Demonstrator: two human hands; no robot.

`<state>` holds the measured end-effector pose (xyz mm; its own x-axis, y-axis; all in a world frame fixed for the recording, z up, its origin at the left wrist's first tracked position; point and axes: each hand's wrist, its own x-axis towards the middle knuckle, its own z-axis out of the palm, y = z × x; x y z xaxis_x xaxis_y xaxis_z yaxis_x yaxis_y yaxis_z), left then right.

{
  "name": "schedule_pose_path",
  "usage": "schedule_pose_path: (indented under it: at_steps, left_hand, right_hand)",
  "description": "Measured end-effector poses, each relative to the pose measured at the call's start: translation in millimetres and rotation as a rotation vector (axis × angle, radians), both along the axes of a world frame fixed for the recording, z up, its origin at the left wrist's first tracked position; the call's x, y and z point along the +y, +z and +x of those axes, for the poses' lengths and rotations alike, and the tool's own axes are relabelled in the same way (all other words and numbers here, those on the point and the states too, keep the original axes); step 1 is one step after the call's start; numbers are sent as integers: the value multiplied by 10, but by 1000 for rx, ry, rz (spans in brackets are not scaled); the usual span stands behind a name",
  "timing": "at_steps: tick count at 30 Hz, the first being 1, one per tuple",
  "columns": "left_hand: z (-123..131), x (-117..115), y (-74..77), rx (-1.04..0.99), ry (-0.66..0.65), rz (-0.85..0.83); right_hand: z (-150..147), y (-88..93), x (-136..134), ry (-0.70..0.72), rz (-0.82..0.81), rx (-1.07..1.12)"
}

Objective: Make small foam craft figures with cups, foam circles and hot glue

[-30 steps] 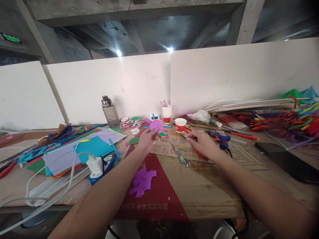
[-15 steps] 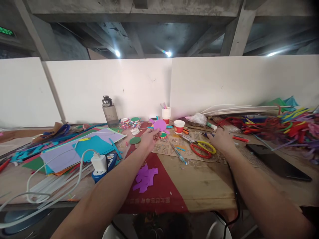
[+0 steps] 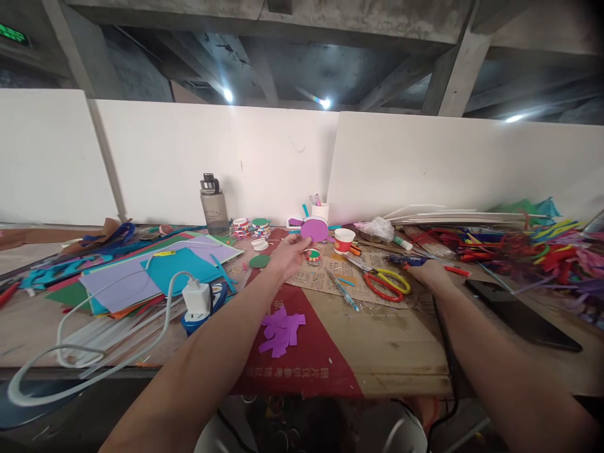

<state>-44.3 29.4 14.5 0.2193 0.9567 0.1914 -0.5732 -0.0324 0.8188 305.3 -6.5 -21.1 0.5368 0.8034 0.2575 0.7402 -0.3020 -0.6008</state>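
Head view: the left hand point(image 3: 289, 255) has lifted the purple disc point(image 3: 314, 229) higher off the table, pinching its lower edge. The right hand point(image 3: 427, 272) has left the scissors point(image 3: 384, 283) lying free and now covers the blue glue gun point(image 3: 402, 258); I cannot tell whether it grips. Coloured paper point(image 3: 155, 277) litters the wooden table point(image 3: 391, 343), with white boards point(image 3: 189, 157) behind and a concrete ceiling above.

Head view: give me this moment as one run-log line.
left hand: holds purple disc | right hand: grips blue glue gun | scissors: flat on table, between hands
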Motion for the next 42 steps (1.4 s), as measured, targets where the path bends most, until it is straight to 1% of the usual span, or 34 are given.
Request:
schedule_pose_path:
  at_steps: [4,5,7,9,10,11,12,13,16,20,22,25,28,31,38,42]
  left_hand:
    - [-11,7,-25,-28,-107,136]
    - [-24,-4,-17,-19,-146,165]
    - [-62,-46,26,29,-231,231]
    - [-109,-104,104,93,-309,309]
    - [-131,-134,150,105,-325,347]
    - [-151,-163,198,123,-346,373]
    - [-169,-189,243,146,-364,389]
    - [-185,-210,284,176,-378,408]
    - [-226,-245,362,282,-408,514]
    - [-266,-247,381,403,-394,648]
    - [-275,-241,380,441,-410,695]
    - [-267,-248,401,480,-432,733]
    - [-235,-293,450,531,-416,713]
    - [-200,-336,490,557,-413,698]
    - [-190,-331,473,547,-413,691]
    - [-179,-366,498,553,-417,674]
  right_hand:
    - [-4,84,10,-75,98,165]
    - [-36,110,17,-69,140,203]
    - [-147,174,7,9,254,332]
    - [-298,257,-59,255,447,679]
    - [-375,305,-114,393,478,811]
    - [-446,355,-178,543,471,895]
    - [-506,405,-247,668,455,945]
    - [-552,450,-315,754,441,976]
    - [-614,537,-476,912,354,991]
    - [-608,539,-573,1060,228,930]
    - [-612,528,-602,1087,171,866]
    - [-642,537,-647,1039,143,782]
    - [-680,574,-683,983,133,739]
    - [-702,607,-697,975,102,699]
    - [-683,591,-675,964,80,668]
    - [-667,568,-664,971,71,660]
